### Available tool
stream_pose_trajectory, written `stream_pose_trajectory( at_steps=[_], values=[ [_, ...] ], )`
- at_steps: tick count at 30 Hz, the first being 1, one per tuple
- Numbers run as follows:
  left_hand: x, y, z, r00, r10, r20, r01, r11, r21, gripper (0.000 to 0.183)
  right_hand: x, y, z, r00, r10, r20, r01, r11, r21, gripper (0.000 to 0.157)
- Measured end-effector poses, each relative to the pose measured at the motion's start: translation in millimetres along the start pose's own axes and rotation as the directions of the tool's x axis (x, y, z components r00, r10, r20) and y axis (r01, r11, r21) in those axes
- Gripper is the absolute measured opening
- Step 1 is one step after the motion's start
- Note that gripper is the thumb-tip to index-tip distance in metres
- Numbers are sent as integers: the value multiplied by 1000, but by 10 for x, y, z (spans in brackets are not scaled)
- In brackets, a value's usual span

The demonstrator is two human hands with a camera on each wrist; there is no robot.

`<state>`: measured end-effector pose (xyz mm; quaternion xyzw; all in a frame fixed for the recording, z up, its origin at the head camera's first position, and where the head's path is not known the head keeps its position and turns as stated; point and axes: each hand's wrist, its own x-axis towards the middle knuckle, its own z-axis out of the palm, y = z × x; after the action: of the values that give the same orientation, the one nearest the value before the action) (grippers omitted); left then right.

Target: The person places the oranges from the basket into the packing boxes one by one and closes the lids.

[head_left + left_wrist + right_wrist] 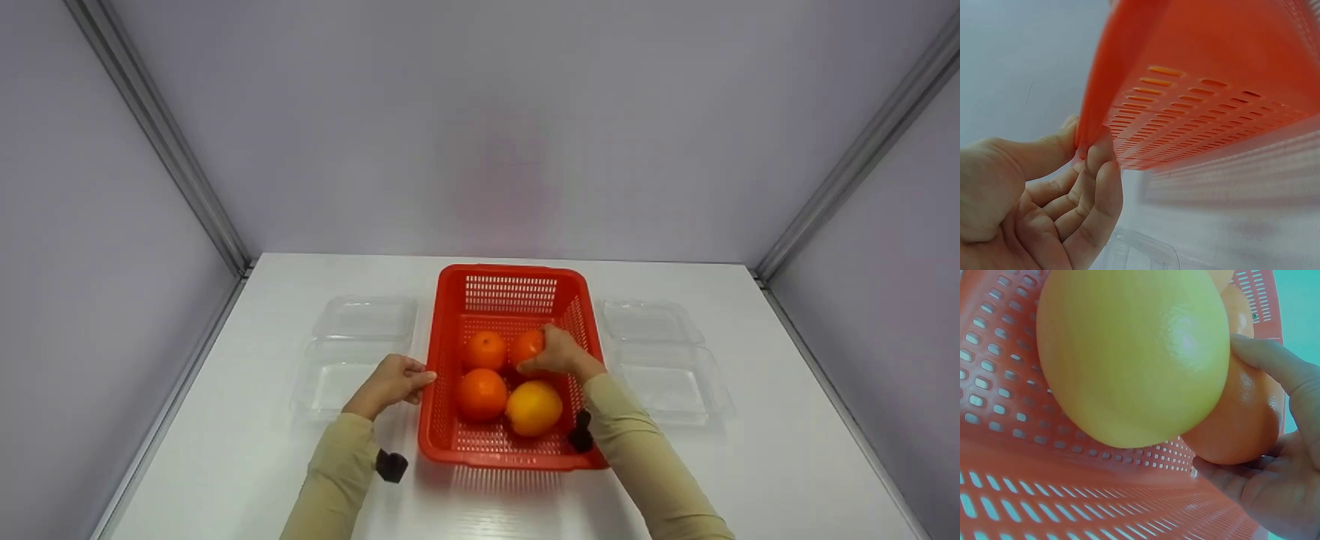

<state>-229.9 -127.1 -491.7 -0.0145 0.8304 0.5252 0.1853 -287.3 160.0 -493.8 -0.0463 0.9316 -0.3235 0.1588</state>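
Observation:
A red perforated basket (442, 300) stands in the middle of the white table. My left hand (390, 384) pinches its left rim; in the left wrist view, thumb and fingers (1107, 185) grip the basket's edge (1092, 107). Reaching in over the right side, my right hand (561, 352) grips an orange (528, 345). The right wrist view has thumb and fingers around this orange (1249, 410), behind a larger yellow fruit (1129, 354). Two more oranges, one farther back (485, 349) and one nearer (481, 395), lie in the basket beside the yellow fruit (534, 409).
Clear plastic containers with open lids flank the basket, one on the left (367, 319) and one on the right (664, 390). Pale walls with metal frame bars (169, 135) enclose the table at the back and sides.

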Motion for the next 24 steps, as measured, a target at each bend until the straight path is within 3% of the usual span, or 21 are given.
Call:
stream_pose_trajectory(
  at_steps=[24],
  values=[
    [-16,12,-28,1000,2,16,-1,1000,-7,36,-55,-126,-76,999,-37,9,37,999,-27,77]
  ],
)
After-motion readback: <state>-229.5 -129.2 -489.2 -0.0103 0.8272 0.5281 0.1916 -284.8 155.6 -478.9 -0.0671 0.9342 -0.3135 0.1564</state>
